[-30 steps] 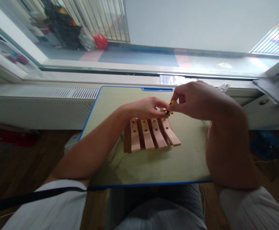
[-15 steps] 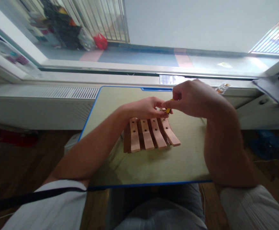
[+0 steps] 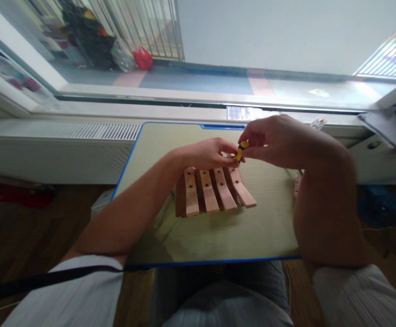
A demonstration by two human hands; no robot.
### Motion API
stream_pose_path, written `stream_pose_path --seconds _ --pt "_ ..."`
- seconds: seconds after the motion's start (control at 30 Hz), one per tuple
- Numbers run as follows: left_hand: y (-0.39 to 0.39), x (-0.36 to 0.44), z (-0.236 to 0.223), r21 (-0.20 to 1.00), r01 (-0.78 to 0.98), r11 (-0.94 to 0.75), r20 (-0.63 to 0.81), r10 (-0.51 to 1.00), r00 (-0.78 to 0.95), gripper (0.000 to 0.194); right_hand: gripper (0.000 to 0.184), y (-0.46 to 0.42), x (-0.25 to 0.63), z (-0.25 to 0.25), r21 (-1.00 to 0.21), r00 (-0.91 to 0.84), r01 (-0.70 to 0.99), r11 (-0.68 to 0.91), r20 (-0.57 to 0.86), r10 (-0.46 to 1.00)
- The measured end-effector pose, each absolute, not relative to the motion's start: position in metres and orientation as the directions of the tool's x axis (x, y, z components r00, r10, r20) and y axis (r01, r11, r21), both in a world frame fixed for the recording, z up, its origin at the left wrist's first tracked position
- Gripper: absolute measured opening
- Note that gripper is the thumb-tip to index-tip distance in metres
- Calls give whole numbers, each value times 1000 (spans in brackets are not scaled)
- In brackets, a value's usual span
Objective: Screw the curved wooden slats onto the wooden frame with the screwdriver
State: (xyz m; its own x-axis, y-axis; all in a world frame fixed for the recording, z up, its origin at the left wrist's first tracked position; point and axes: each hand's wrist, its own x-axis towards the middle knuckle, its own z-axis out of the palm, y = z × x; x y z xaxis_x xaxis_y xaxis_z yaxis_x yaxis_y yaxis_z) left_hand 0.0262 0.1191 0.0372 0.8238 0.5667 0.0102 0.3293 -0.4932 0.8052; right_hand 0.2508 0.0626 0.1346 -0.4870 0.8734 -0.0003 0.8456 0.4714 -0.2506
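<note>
Right hand just backed off the left hand and loosened, so more of the yellow-black tool shows; thumb and fingertips sit at its handle, can't tell if they grip. Left thumb and fingers are parted around its lower end, pinch not clear. Tool's tilted at the far right corner of the slatted wood piece, which sits mid-table, four slats toward me.
</note>
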Motion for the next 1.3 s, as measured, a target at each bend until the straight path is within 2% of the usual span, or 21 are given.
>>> stream_pose_path --seconds 0.6,0.83,1.07,1.3 --pt "120 26 34 806 346 -481 -2 583 813 45 29 66 240 127 -135 -362 921 366 51 931" --pt "118 25 38 822 359 -443 -36 588 808 44 33 66 241 128 -148 -367 917 370 47 929" --pt "117 26 39 801 354 -483 -6 584 812 43 30 63 246 136 -264 -485 849 458 -47 873" --pt "117 26 40 811 323 -487 8 562 827 40 23 61 240 134 -163 -416 898 408 -12 909"
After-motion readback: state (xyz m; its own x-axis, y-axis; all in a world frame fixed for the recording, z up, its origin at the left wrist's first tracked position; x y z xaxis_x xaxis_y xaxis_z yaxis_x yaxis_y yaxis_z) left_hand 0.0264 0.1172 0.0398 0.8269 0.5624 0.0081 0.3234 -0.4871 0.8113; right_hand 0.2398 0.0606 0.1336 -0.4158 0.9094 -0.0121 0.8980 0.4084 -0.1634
